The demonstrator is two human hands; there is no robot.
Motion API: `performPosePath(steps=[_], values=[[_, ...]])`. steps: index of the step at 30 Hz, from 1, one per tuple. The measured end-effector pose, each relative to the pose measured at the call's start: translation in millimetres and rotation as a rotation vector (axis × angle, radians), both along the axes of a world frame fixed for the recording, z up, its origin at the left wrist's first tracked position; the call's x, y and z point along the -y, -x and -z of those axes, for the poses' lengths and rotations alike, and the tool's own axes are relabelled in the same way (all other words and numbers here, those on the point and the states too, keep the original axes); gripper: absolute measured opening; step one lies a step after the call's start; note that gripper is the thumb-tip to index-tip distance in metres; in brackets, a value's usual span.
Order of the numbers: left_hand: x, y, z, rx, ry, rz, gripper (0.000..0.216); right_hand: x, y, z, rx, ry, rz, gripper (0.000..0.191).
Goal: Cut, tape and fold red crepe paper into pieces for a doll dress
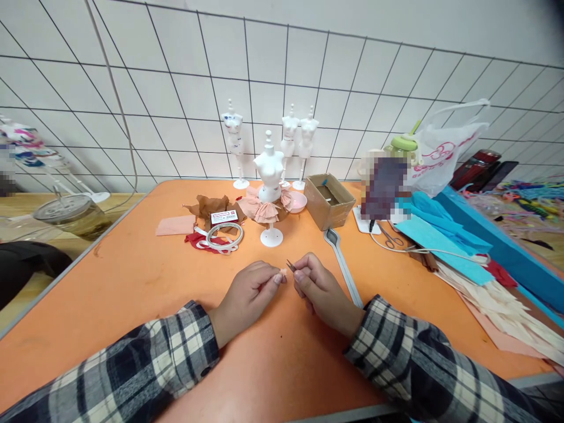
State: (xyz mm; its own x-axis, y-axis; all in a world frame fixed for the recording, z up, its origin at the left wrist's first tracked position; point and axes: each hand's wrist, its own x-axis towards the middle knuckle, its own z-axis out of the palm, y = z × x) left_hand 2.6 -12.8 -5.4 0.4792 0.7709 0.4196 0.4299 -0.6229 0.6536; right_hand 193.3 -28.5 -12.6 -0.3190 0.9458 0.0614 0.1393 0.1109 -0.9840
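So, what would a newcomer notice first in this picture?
On the orange table, the left hand pinches a tiny pale piece while the right hand holds a thin dark tool beside it. Behind them stands a white mini mannequin in a pink ruffled skirt.

Your two hands meet low over the orange table [132, 276], plaid sleeves resting on it. Your left hand [249, 294] pinches a small pale scrap [283, 272] at its fingertips. Your right hand [321, 289], just beside it, grips a thin dark pointed tool [291, 265], its tip right at the scrap. Beyond them stands a white mannequin [269, 167] in a pink ruffled skirt, between a white tape ring [224, 235] and an open cardboard box [328, 202]. A long white implement [346, 270] lies near your right wrist.
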Motion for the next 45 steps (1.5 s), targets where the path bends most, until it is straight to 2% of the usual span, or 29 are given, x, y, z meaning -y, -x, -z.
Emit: performPosePath(steps=[4,10,16,25,45], values=[[-1.2,1.1,1.5,0.075,0.066,-0.092,0.027,-1.5,-0.4,0.9,0.000,0.019,-0.032,0.016],[-1.6,0.3,2.0,0.070,0.143,-0.082,0.030,2.0,1.5,-6.7,0.113,0.004,-0.069,0.016],[-0.9,-1.0,0.8,0.127,0.211,-0.175,0.031,1.9,1.4,-7.0,0.130,-0.001,-0.073,0.014],[-0.3,-2.6,-0.9,0.048,0.116,-0.089,0.032,2.7,2.9,-6.0,0.119,-0.021,-0.059,0.016],[-1.9,-3.3,-1.0,-0.001,0.077,-0.017,0.031,4.1,4.3,-10.4,0.151,-0.076,-0.018,0.014]])
